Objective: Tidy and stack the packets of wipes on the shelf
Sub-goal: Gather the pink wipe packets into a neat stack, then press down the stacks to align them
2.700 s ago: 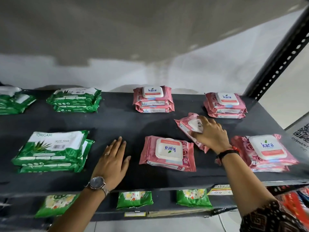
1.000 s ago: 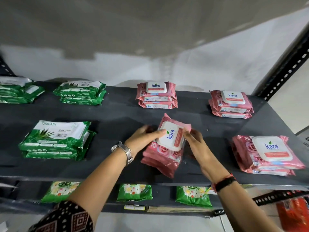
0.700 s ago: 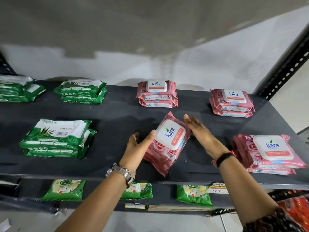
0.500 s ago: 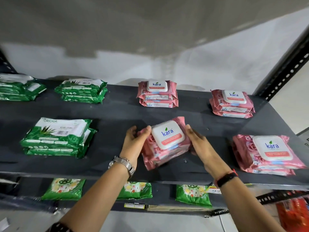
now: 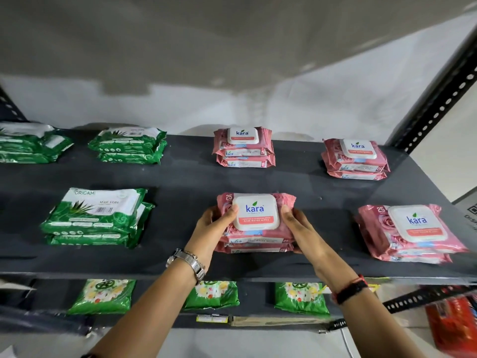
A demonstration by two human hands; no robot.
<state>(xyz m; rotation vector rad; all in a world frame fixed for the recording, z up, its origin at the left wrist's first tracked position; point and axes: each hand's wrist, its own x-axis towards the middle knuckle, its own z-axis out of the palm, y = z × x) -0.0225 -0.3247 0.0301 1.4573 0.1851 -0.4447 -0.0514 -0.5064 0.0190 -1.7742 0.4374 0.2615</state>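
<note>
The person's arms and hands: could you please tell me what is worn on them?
The left wrist carries a silver metal-link watch with a thin chain bracelet beside it. The right wrist carries a black band with a red thread next to it. Both forearms are bare; no sleeve shows in this picture. The left hand and right hand have no gloves, and no ring is visible.

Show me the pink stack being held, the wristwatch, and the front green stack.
pink stack (image 5: 255, 215): head view, white lid.
wristwatch (image 5: 189, 262): head view, metal band.
front green stack (image 5: 98, 215): head view, top packet.
</note>
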